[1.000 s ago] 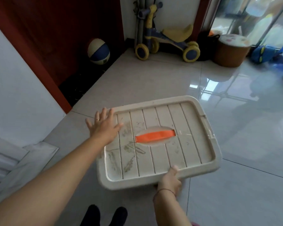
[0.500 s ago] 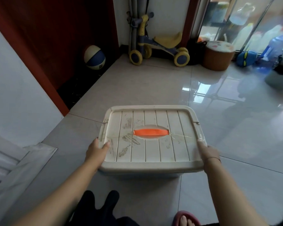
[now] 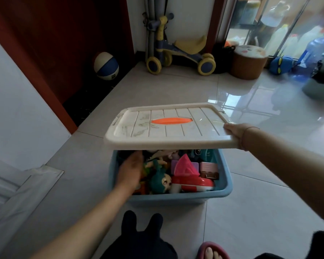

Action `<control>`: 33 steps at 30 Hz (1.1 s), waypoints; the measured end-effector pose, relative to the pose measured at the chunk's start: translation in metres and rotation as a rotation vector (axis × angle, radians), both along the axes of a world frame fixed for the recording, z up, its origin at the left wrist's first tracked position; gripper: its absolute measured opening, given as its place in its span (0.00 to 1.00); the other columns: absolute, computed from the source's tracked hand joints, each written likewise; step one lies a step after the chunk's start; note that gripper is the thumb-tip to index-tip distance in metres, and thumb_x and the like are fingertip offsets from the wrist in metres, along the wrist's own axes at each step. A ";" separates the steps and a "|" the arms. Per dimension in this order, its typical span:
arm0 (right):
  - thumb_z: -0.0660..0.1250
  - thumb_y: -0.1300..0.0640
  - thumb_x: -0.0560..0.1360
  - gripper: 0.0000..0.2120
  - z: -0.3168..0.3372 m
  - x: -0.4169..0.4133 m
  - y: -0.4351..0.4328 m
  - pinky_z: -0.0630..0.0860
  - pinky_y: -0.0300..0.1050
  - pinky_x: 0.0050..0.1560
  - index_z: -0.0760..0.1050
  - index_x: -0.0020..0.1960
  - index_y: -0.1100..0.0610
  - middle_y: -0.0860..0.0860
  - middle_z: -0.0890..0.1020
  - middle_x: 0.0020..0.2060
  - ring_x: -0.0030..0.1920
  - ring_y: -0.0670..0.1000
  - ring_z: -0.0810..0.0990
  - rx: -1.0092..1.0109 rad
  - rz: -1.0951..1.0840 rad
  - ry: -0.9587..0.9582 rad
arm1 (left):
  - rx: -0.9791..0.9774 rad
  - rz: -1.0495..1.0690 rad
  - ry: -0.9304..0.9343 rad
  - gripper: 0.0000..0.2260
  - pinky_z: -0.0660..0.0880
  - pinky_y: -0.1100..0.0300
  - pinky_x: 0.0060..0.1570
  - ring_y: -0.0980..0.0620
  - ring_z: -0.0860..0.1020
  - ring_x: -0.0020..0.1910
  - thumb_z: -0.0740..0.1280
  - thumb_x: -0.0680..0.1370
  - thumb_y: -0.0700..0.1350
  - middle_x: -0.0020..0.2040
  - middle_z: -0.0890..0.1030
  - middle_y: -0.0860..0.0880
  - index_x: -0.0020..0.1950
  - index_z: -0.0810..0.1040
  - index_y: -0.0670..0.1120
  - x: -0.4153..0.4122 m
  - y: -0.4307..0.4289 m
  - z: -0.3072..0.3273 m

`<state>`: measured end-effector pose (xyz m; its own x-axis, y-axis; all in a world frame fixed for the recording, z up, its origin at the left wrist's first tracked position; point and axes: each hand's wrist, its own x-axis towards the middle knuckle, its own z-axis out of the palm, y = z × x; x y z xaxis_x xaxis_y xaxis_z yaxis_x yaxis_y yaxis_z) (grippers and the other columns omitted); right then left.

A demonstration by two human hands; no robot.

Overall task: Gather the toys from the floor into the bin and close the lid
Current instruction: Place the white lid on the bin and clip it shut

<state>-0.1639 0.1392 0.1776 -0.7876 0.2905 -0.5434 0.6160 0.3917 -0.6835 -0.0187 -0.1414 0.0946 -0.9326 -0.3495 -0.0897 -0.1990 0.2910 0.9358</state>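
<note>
Cream lid (image 3: 168,126), seated a moment ago, now hangs above the blue bin (image 3: 227,186), your right hand (image 3: 234,130) gripping its right edge. Your left hand (image 3: 131,171) reaches among the toys (image 3: 185,171) inside, fingertips hidden, hold unclear. Closing looks undone again.

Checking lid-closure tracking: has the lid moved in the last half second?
Yes. The lid has come up off the blue bin, right hand holding its edge.

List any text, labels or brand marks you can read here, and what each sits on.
No text is legible.
ball: small dark mark low on it, too small to read.
lid: leaf prints only, no words.
bottles behind the glass: too blurred to read.
</note>
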 end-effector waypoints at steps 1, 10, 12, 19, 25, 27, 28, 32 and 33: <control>0.65 0.53 0.76 0.09 0.004 0.000 -0.001 0.64 0.31 0.13 0.69 0.48 0.58 0.53 0.70 0.32 0.29 0.50 0.69 -0.019 0.000 -0.004 | -0.312 -0.228 0.044 0.19 0.67 0.56 0.66 0.51 0.71 0.67 0.60 0.78 0.54 0.67 0.74 0.48 0.68 0.71 0.52 -0.001 0.009 -0.012; 0.64 0.52 0.77 0.10 -0.014 0.016 -0.011 0.64 0.31 0.12 0.69 0.51 0.58 0.52 0.71 0.35 0.25 0.50 0.75 -0.276 -0.151 -0.106 | -1.072 -0.923 -0.050 0.29 0.46 0.46 0.75 0.45 0.47 0.77 0.52 0.77 0.65 0.79 0.45 0.50 0.75 0.55 0.56 -0.045 0.067 -0.034; 0.64 0.49 0.76 0.14 -0.023 0.016 -0.014 0.70 0.33 0.17 0.68 0.57 0.55 0.52 0.73 0.36 0.32 0.49 0.73 -0.338 -0.199 -0.141 | -1.033 -0.878 -0.063 0.23 0.56 0.49 0.73 0.45 0.56 0.75 0.54 0.79 0.60 0.78 0.53 0.49 0.71 0.65 0.53 -0.047 0.056 -0.035; 0.65 0.47 0.75 0.14 -0.020 0.003 -0.010 0.71 0.37 0.15 0.68 0.54 0.53 0.50 0.73 0.34 0.32 0.46 0.73 -0.396 -0.277 -0.163 | -0.914 -0.450 -0.221 0.21 0.57 0.43 0.71 0.49 0.61 0.72 0.51 0.80 0.57 0.73 0.62 0.51 0.72 0.61 0.54 -0.029 0.009 -0.034; 0.67 0.48 0.75 0.14 -0.030 0.003 -0.011 0.74 0.40 0.16 0.69 0.55 0.54 0.50 0.75 0.36 0.33 0.48 0.74 -0.422 -0.266 -0.158 | -1.093 -0.808 -0.226 0.31 0.39 0.37 0.72 0.45 0.41 0.77 0.51 0.77 0.64 0.78 0.43 0.49 0.76 0.48 0.54 -0.027 0.038 -0.029; 0.66 0.50 0.76 0.13 -0.034 0.004 -0.014 0.72 0.38 0.16 0.69 0.54 0.56 0.51 0.75 0.36 0.32 0.49 0.75 -0.402 -0.233 -0.115 | -1.204 -0.922 -0.188 0.30 0.35 0.38 0.72 0.43 0.37 0.76 0.50 0.78 0.63 0.78 0.41 0.47 0.76 0.48 0.54 -0.026 0.047 -0.031; 0.65 0.50 0.76 0.12 -0.036 0.005 -0.016 0.71 0.36 0.16 0.70 0.52 0.57 0.51 0.76 0.35 0.30 0.50 0.76 -0.392 -0.210 -0.102 | -1.227 -0.923 -0.186 0.29 0.36 0.39 0.72 0.43 0.38 0.77 0.51 0.78 0.63 0.78 0.42 0.47 0.77 0.48 0.54 -0.030 0.047 -0.033; 0.66 0.55 0.76 0.10 -0.047 0.010 -0.025 0.68 0.34 0.15 0.71 0.39 0.59 0.53 0.76 0.29 0.15 0.44 0.73 -0.412 -0.167 -0.020 | -1.129 -0.755 -0.125 0.34 0.49 0.45 0.74 0.44 0.52 0.77 0.57 0.74 0.67 0.78 0.54 0.49 0.76 0.51 0.55 -0.049 0.037 -0.035; 0.66 0.56 0.76 0.11 -0.048 0.012 -0.026 0.69 0.34 0.16 0.71 0.37 0.60 0.53 0.75 0.31 0.16 0.45 0.74 -0.399 -0.170 -0.003 | -1.055 -0.697 -0.111 0.35 0.53 0.47 0.74 0.44 0.54 0.76 0.58 0.73 0.67 0.77 0.56 0.49 0.75 0.53 0.55 -0.049 0.037 -0.034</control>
<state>-0.1520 0.1128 0.1298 -0.7447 0.1824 -0.6420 0.6515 -0.0101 -0.7586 -0.0673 -0.1043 0.0604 -0.9522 0.2616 -0.1577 0.2338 0.9565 0.1745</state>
